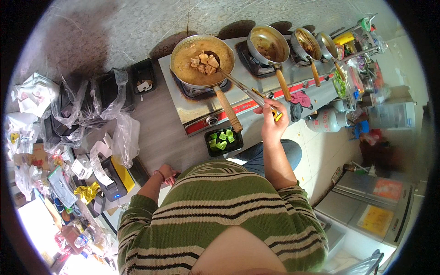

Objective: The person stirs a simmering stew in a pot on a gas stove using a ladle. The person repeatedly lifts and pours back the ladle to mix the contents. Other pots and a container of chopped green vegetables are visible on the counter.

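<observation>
My right hand (274,118) grips the metal handle of a ladle (240,86), whose bowl is over a wooden-handled pan (182,74) of bubbling brown broth. Chunks of cooked meat (205,63) fill the ladle. The pan stands on the left burner of a steel gas stove (202,106), its handle pointing towards me. Just in front of the stove, a black plastic tray (225,153) holds cut green pepper pieces (221,137). My left hand (167,174) is low by the counter edge beside my body, fingers partly spread; I see nothing held in it.
Three more wooden-handled pans, the nearest one (268,44) with brown residue, line the stove to the right. Cloths (300,99) hang at its front edge. A black tray (143,77), plastic bags (125,137) and a label printer (115,178) are at left. A gas cylinder (325,120) stands right.
</observation>
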Demonstrator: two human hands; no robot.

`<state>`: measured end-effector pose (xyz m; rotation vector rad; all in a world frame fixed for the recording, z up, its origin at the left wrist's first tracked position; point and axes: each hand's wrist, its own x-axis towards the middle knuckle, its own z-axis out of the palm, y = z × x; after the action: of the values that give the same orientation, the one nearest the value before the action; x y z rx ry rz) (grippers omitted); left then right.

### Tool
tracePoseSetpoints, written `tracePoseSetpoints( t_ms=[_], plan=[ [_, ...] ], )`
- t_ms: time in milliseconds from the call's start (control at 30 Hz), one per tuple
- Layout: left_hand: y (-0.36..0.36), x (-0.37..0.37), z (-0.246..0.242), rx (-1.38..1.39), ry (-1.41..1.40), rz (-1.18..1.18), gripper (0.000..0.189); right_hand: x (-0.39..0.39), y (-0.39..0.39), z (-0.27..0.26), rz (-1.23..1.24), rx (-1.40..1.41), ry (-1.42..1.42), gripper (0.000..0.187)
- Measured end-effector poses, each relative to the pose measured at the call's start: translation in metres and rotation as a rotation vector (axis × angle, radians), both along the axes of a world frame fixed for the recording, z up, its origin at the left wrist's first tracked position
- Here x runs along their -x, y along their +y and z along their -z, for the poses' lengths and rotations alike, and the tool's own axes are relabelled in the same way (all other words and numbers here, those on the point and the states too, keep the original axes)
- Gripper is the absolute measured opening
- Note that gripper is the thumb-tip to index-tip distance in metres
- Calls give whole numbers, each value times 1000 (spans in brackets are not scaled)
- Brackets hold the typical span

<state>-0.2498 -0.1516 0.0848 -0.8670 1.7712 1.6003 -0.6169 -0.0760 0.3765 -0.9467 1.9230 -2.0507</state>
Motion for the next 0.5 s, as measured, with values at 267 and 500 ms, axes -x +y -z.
tracePoseSetpoints(
  t_ms=[267,500],
  plan=[
    [-3,13,-34,-67,-135,-77,40,1,-2,0,-25,6,110,9],
    [-9,29,-81,-52,-205,-124,40,14,-5,3,34,-112,480,7]
  ],
)
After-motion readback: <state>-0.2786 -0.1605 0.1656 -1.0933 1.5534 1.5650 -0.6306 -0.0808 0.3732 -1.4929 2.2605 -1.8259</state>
